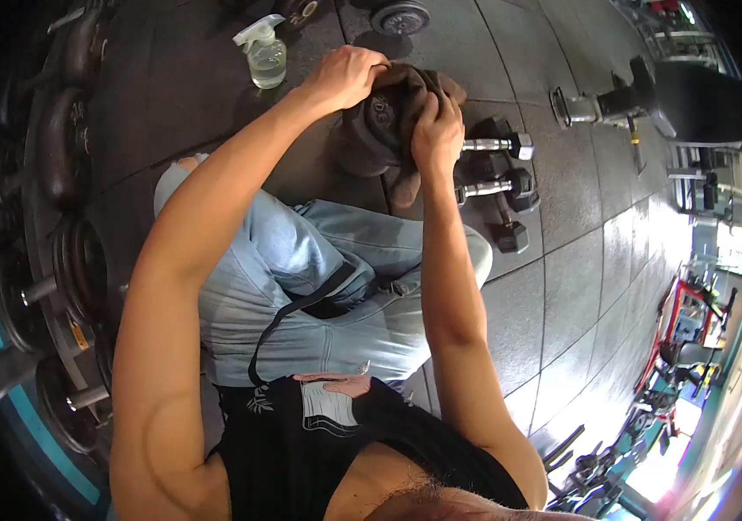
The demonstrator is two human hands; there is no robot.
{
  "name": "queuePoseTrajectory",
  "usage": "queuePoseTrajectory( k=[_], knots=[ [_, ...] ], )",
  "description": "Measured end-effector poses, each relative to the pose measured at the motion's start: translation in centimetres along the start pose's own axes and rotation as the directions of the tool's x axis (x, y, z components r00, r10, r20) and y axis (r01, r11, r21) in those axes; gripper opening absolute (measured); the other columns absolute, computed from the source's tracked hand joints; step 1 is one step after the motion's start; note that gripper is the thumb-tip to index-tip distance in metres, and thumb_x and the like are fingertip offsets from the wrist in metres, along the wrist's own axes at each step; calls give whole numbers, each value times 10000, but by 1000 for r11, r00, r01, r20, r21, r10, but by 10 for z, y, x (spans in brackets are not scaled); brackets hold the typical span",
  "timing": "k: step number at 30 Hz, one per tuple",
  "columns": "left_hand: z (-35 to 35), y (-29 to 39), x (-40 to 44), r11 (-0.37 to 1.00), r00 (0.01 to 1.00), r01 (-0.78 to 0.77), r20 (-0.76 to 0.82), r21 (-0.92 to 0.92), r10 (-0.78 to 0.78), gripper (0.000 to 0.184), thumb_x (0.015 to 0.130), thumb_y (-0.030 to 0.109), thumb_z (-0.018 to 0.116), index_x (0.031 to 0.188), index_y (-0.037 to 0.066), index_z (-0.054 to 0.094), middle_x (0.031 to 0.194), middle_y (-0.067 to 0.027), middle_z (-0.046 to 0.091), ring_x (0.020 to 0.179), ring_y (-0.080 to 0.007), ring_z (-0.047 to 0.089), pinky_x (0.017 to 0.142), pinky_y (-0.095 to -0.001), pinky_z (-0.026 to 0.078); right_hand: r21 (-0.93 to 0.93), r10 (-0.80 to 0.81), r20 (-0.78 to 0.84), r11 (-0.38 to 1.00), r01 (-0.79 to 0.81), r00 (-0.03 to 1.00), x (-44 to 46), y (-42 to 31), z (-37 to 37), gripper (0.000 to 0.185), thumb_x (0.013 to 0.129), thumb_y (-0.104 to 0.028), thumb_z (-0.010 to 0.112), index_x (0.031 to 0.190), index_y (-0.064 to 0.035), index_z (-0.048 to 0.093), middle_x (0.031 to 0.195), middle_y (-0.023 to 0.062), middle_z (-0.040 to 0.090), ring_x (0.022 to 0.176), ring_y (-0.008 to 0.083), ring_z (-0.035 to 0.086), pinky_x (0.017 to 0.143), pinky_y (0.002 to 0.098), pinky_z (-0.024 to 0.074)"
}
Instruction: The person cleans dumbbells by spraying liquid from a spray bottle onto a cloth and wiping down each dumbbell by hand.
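Note:
A brown cloth [410,82] lies bunched over a dark round-headed dumbbell [378,117] on the floor in front of my crossed legs. My left hand [345,78] is at the cloth's upper left edge, its fingers closed on the fabric. On the right side my right hand [438,135] grips the cloth, thumb and fingers bent around it. One end of the cloth hangs down toward my legs. A clear spray bottle [265,61] with a white nozzle stands upright to the left of my left hand.
Hex dumbbells [510,187] lie just right of my right hand. Another round dumbbell [400,17] sits beyond the cloth. A rack of large dumbbells [65,148] runs along the left. A bench [701,100] stands at the upper right, with gym machines farther off.

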State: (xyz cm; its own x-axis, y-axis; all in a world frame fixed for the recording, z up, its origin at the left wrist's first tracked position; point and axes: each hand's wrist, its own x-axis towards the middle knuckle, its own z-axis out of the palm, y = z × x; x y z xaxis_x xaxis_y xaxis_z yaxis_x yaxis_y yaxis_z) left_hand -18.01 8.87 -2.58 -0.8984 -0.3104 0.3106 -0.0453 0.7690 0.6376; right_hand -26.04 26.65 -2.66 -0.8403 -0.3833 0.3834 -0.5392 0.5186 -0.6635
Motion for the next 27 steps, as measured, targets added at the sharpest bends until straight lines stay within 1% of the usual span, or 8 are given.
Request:
queuePoseTrajectory(
  k=[2,8,10,11,14,16,21,27],
  knots=[
    [-1,8,-18,973,983,-83,-145,215,116,217,901,98,562,1074,28,673,990,-187,676,918,-392,638,782,-441,511,-48,-207,51,977,210,977,14,-4,-2,326,923,-286,565,1131,-72,695,1149,168,660,995,415,636,883,458,508],
    [-20,52,-105,983,990,91,-121,159,-72,238,904,102,586,1099,-20,647,977,-221,659,901,-400,639,780,-427,510,-188,-339,211,906,379,917,1,-23,10,347,898,-355,616,1209,-210,670,1342,113,558,1239,393,493,1017,581,367],
    [-25,66,-128,997,999,-9,-32,-71,7,254,899,155,619,1071,-29,651,912,-232,645,881,-412,638,791,-450,511,-164,-406,207,883,441,890,-14,-23,-3,366,888,-327,630,1231,-202,655,1370,123,533,1277,403,453,1040,580,344],
    [-34,76,-132,961,976,167,173,-219,-131,321,925,194,613,1150,-35,617,1025,-237,640,967,-403,625,858,-448,490,-150,-481,215,844,515,850,-24,-22,-12,389,878,-300,644,1253,-194,641,1399,133,508,1315,414,414,1063,579,322],
    [-8,60,-126,952,961,175,-165,-253,-221,445,949,246,599,1302,-13,520,1250,-251,560,1157,-408,547,960,-456,449,-47,-449,190,884,465,873,-67,-21,-31,461,837,-232,688,1290,-178,616,1462,147,445,1368,431,350,1091,583,291],
    [11,57,-104,997,981,70,-178,-35,-75,551,997,281,497,1474,56,338,1474,-318,316,1373,-469,315,1102,-486,339,-41,-338,141,937,346,931,-105,-20,-33,516,804,-187,718,1307,-155,606,1515,158,373,1394,445,304,1101,584,282],
    [37,61,-63,954,968,-143,-165,265,191,448,999,281,453,1397,75,466,1475,-278,353,1373,-468,327,1095,-603,292,119,-152,-64,980,158,986,-105,-8,-16,543,814,-145,693,1332,-53,561,1511,318,265,1384,505,275,1118,603,250],
    [35,44,10,953,979,-197,1,228,202,441,1023,344,364,1268,63,601,1378,-168,541,1321,-357,459,1076,-571,332,163,-285,-178,935,314,942,-38,1,-8,323,931,-149,568,1181,50,609,1215,186,627,1259,386,495,1120,591,270]
  ],
)
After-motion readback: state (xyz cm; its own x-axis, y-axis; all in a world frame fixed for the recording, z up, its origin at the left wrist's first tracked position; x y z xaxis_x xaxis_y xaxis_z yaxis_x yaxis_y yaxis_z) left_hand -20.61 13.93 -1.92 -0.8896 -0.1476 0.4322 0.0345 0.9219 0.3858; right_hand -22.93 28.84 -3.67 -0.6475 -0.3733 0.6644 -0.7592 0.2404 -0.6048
